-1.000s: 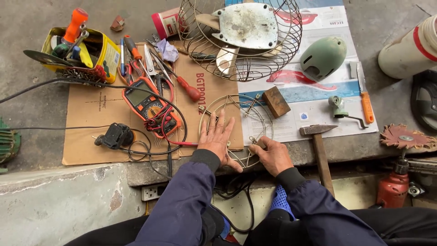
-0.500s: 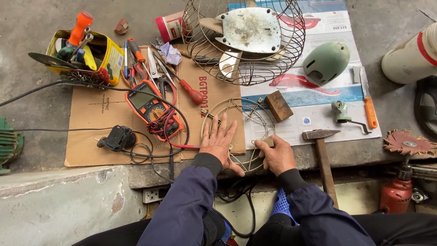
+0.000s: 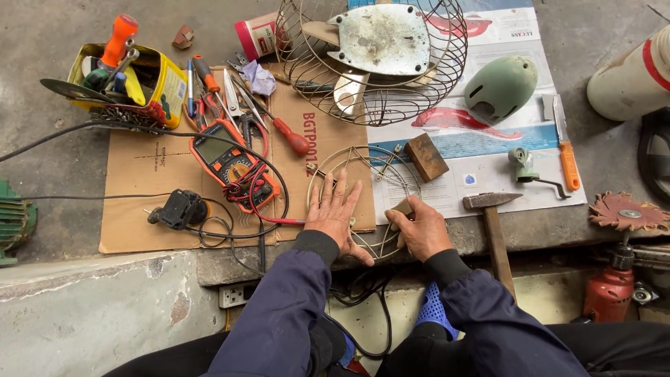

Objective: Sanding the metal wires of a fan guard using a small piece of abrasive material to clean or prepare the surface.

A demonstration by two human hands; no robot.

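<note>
A small round wire fan guard (image 3: 363,199) lies flat at the near edge of the concrete floor slab (image 3: 42,49), partly on a sheet of brown cardboard (image 3: 139,174) and partly on a printed poster (image 3: 488,139). The left hand (image 3: 336,213) rests palm-down on the guard's left half, its grip spread with fingers extended across the wires. The right hand (image 3: 422,230) sits at the guard's right rim, its grip closed around a small pale object that cannot be identified; the thumb lies over it.

Just beyond the guard are a small wooden block (image 3: 426,156) and, further out, a large domed wire fan cage (image 3: 373,59) with worn metal blades inside. Left of the left hand lies an orange multimeter (image 3: 234,164) with red and black leads, a black plug (image 3: 178,208) beside it, and a red-handled screwdriver (image 3: 283,129). A yellow tin (image 3: 164,84) of tools stands at far left. To the right lie a hammer (image 3: 492,216), a green motor cover (image 3: 501,87), a small green fitting (image 3: 522,164), an orange-handled knife (image 3: 564,139) and a rusty cutting disc (image 3: 627,211).
</note>
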